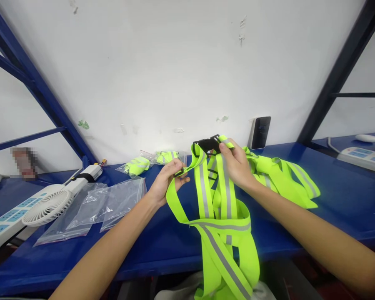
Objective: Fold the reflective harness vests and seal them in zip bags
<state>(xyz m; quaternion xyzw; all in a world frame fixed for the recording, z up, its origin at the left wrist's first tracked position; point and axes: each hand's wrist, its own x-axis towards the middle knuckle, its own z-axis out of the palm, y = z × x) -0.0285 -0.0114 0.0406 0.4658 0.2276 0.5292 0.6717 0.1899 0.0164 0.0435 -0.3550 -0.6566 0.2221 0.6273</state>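
Observation:
A neon yellow reflective vest [204, 191] made of straps with grey stripes hangs between my hands and over the table's front edge. My left hand [168, 177] is closed on one strap, at a small black slider. My right hand [236, 162] pinches the strap beside a black buckle [208, 145], whose halves look joined. The buckle is raised above the table, left of my right fingers. More neon straps [281, 177] lie bunched on the table behind my right forearm; whether they belong to the same vest I cannot tell.
The blue table [162, 237] meets a white wall. To the left are clear zip bags [121, 200], bagged neon straps [137, 166], a white fan [50, 207] and a power strip [14, 216]. A black-faced device [261, 132] leans at the back; another power strip [365, 158] is far right.

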